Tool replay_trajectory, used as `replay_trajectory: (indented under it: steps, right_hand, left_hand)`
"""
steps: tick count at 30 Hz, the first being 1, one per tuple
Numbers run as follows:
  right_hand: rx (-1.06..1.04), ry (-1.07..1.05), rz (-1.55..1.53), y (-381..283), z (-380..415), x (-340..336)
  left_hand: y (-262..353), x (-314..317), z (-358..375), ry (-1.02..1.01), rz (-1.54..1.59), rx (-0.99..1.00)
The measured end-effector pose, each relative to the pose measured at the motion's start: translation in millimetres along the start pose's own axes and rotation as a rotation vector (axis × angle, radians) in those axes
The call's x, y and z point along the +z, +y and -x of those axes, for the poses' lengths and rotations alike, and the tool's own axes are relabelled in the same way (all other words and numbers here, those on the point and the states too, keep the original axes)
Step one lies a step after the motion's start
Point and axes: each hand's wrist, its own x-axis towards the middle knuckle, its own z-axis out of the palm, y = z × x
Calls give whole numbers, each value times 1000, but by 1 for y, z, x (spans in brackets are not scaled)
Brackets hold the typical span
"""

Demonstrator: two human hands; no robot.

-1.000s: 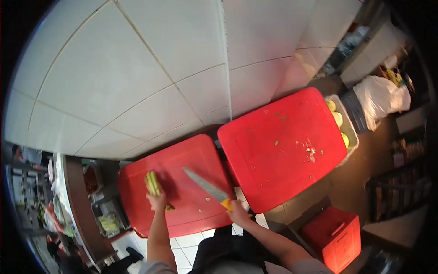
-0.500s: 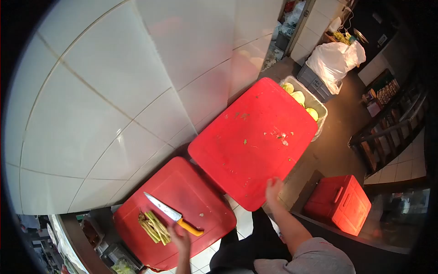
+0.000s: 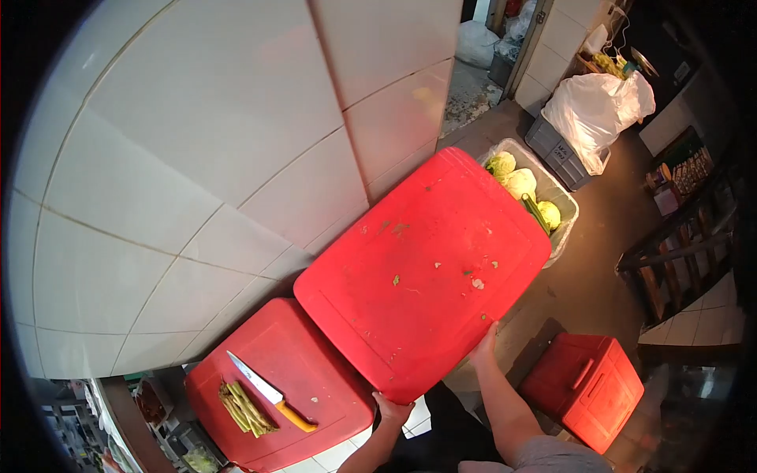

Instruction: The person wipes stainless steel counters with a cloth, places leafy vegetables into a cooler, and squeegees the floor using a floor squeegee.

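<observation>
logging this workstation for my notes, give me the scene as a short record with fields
left hand: left hand at the near corner of the larger red top; grip unclear
right hand: right hand at that top's right edge; grip unclear
knife: knife with yellow-orange handle, unheld, lying on the smaller red top
stalks: green stalks bunched beside the knife
scraps: small scraps scattered on the larger top
beyond: lined crate holding pale green round vegetables
floor: red box, to the right

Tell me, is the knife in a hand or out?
Out: the knife lies by the stalks, apart from left hand and right hand.
</observation>
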Motion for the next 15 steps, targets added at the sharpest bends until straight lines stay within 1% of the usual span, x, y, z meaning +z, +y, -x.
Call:
replay_trajectory:
  steps: [1, 3, 4, 6, 7, 8, 9, 10, 12, 13, 14, 15]
  right_hand:
    - [37, -54, -31, -2, -2, -8]
    - [114, -165, -94, -4, -6, -17]
    - [162, -26, -17, -14, 7, -7]
    - [264, 251, 136, -53, 62, 53]
    - [267, 185, 175, -63, 72, 63]
    - [270, 127, 212, -71, 83, 68]
    - [272, 75, 248, -81, 94, 72]
    - [239, 66, 276, -90, 105, 80]
    - [180, 52, 329, -97, 130, 104]
    - [164, -29, 258, -103, 150, 125]
    - [142, -112, 184, -102, 165, 149]
    - [44, -386, 189, -82, 173, 188]
  left_hand:
    - [0, 3, 1, -60, -30, 84]
    - [9, 14, 11, 127, 187, -60]
    - [13, 21, 21, 221, 299, -128]
    - [23, 42, 48, 192, 224, -94]
    - [34, 65, 67, 208, 155, -87]
    - [39, 73, 85, 229, 86, -87]
    - [46, 55, 87, 229, 142, -129]
    - [56, 53, 106, 171, 57, -117]
    - [83, 76, 148, 55, -114, -102]
    - [98, 104, 172, 136, -118, -99]
    - [104, 134, 191, 304, -142, -76]
    - [101, 110, 182, -50, -258, 85]
